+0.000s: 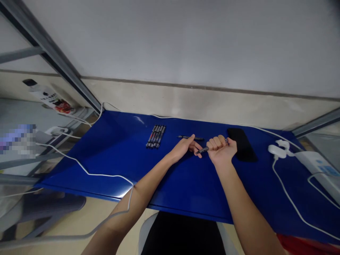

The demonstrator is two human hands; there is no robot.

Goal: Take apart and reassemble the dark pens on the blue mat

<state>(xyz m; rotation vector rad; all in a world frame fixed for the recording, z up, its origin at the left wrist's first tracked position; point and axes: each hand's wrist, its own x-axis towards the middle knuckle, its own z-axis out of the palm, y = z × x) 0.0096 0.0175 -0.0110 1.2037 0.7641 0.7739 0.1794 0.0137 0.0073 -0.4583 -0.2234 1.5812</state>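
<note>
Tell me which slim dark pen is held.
The slim dark pen in the right hand, its tip toward the left hand; the lone dark pen and the row of slim pens lie on the glossy blue desk.

Dorm-like room, seemingly — metal frame point(53, 51), blue desk point(111, 141) against wall point(170, 46), power strip point(320, 170).

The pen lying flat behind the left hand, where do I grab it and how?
Probably pinch the right part of the pen from above, with fingers on its near and far long sides. It's slim, lies flat and runs left to right, and in this view the left hand hides some of its middle.
</note>
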